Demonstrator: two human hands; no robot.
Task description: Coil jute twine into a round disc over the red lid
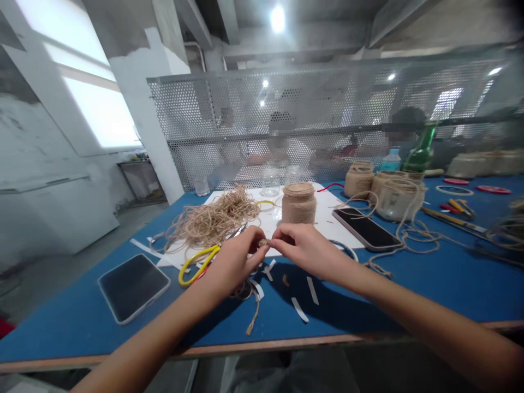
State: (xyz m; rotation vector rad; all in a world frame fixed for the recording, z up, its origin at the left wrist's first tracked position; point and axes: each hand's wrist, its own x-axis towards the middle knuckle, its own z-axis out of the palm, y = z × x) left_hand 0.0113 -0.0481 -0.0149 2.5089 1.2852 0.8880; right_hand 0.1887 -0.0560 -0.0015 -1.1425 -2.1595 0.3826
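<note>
My left hand (235, 262) and my right hand (311, 252) meet over the front middle of the table. Both are closed in a pinch on a small brownish bit of jute twine (264, 243), mostly covered by the fingers. Just beyond my right hand stands a twine-wrapped jar (299, 203). Yellow-handled scissors (199, 265) lie beside my left hand, partly hidden by it. A loose heap of jute twine (221, 215) is spread behind them. Below my hands, a twine end (252, 319) trails on the blue table among white paper strips (312, 290).
A tablet-like dark slab (134, 287) lies at left, a phone (366, 228) at right. Clear glass jars (271, 182) stand at the back. To the right are wrapped jars (359, 179), a green bottle (421, 150) and tape rings (493, 190). A perforated metal screen (241, 109) borders the table.
</note>
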